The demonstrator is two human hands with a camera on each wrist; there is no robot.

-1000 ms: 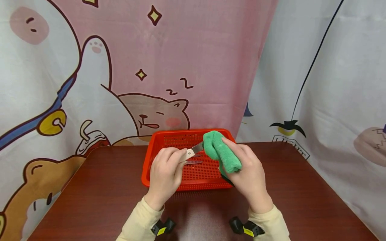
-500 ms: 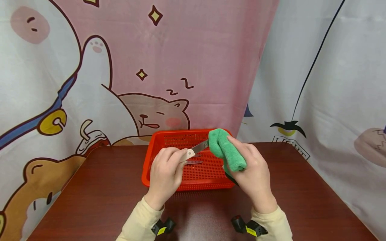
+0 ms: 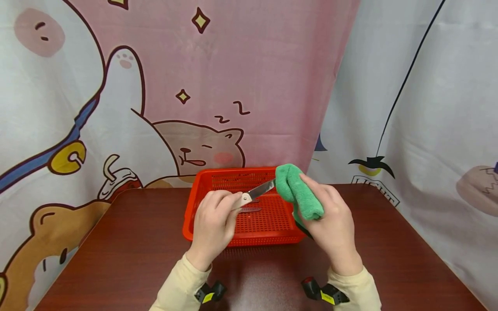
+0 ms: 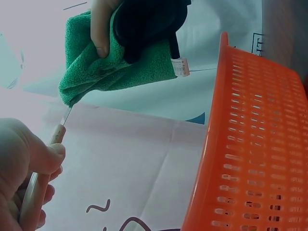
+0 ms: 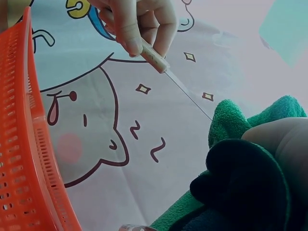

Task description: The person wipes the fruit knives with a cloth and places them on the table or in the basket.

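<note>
Over the basket my left hand [image 3: 212, 226] grips the pale handle of a knife [image 3: 261, 189], its blade pointing up and to the right. My right hand [image 3: 332, 226] holds a folded green cloth [image 3: 297, 192] around the blade's far end, so the tip is hidden. Between handle and cloth a stretch of bare blade shows. In the left wrist view, the cloth [image 4: 79, 62] hangs with a white tag at its corner. A dark shape [image 5: 245, 183] lies against the cloth in the right wrist view; I cannot tell what it is.
The red perforated basket [image 3: 256, 239] stands on the dark brown table [image 3: 128, 242] beneath both hands. Slim items [image 3: 250, 210] lie inside it, too small to name. Behind the table hangs a cartoon-printed curtain [image 3: 272, 86].
My right hand has slid the cloth to the right along the blade, toward its tip, and more of the blade shows. The left hand and knife have stayed nearly still.
</note>
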